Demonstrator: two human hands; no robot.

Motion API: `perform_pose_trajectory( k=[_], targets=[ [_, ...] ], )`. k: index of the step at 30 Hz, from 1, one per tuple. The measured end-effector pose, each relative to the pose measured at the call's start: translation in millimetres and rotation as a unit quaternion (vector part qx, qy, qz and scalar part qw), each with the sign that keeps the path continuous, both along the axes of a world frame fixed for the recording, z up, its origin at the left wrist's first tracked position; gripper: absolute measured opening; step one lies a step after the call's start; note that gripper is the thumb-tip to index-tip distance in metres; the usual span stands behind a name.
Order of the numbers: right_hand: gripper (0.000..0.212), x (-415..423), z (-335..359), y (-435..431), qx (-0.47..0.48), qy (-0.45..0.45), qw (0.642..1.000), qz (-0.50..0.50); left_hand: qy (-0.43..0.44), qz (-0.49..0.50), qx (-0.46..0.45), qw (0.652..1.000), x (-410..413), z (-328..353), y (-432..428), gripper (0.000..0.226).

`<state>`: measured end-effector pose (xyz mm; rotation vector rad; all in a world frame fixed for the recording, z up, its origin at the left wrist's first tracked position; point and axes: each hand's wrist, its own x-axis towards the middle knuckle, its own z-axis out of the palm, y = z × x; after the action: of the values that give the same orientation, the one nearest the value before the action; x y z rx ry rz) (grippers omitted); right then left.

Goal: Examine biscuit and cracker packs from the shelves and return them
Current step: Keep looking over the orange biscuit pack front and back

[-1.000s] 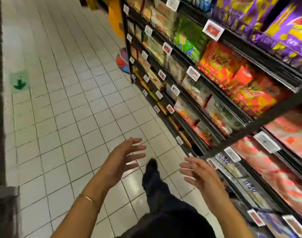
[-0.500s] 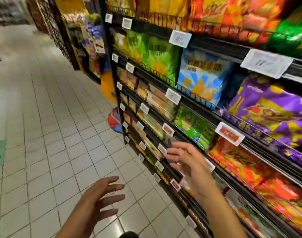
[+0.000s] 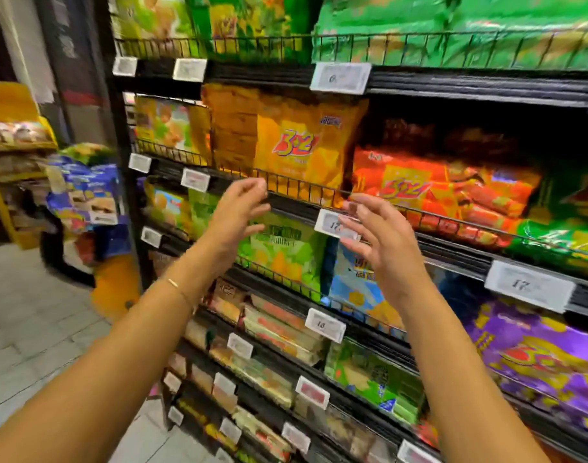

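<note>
Both hands, left hand (image 3: 234, 212) and right hand (image 3: 383, 243), are held open and empty; the yellow cracker pack (image 3: 306, 145) is shelved just above and between them, untouched.

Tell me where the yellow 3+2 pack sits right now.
Head view, upper centre: the yellow 3+2 pack stands on the second shelf, left of the orange 3+2 pack, just above both open hands.

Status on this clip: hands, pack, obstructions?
Left hand and right hand open, empty. Large yellow-orange biscuit bag untouched on shelf. Black wire shelf rail fronts it.
</note>
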<state>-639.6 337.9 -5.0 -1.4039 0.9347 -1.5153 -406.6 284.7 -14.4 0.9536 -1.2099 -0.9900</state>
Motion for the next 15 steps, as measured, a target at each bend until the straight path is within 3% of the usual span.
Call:
perform_pose_trajectory(
  k=[3,8,12,15],
  targets=[
    [0.024,20,31,-32,-0.018,0.014,0.999,-0.049,-0.029,0.063,-0.054,0.996,12,32,-70,0.044],
    [0.062,58,64,-69,0.004,0.028,0.994,-0.104,-0.085,0.075,-0.063,0.992,17,56,-133,0.063],
    [0.025,69,66,-82,0.015,0.019,0.988,-0.152,-0.126,0.066,-0.076,0.987,20,57,-150,0.080],
    [0.037,70,61,-81,0.023,-0.003,0.989,-0.148,-0.149,0.090,-0.106,0.979,24,54,-153,0.067]
  ],
)
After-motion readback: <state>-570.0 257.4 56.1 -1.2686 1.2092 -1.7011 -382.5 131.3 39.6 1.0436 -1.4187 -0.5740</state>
